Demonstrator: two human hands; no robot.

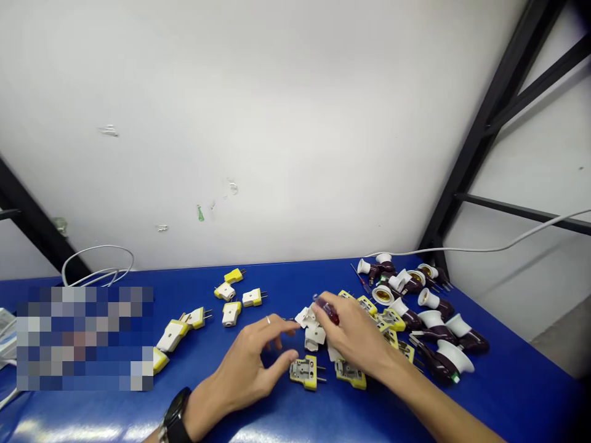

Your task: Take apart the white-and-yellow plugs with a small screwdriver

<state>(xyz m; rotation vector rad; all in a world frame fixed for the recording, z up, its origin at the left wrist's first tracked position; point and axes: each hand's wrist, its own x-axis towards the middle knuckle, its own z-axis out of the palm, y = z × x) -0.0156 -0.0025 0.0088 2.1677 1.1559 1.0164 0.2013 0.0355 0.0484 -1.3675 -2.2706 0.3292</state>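
My right hand [357, 329] is closed around the dark red, see-through handle of a screwdriver [329, 309]; its shaft cannot be made out. Beneath and beside that hand lie loose white plug covers [314, 338]. My left hand [252, 357] is open, thumb and fingers apart, with a ring on one finger and a black watch [175, 415] at the wrist. Its thumb tip is right by an opened yellow plug half [305, 372] with metal parts inside and two pins pointing right. Another opened yellow plug half [351, 373] lies below my right hand, partly hidden.
More open yellow plug halves [392, 320] lie right of my hands, beside several dark lamp holders with white sockets [431, 299]. A second screwdriver [362, 281] lies behind. Closed white-and-yellow plugs [173, 335] are scattered left on the blue table [258, 424]. A blurred patch covers the far left.
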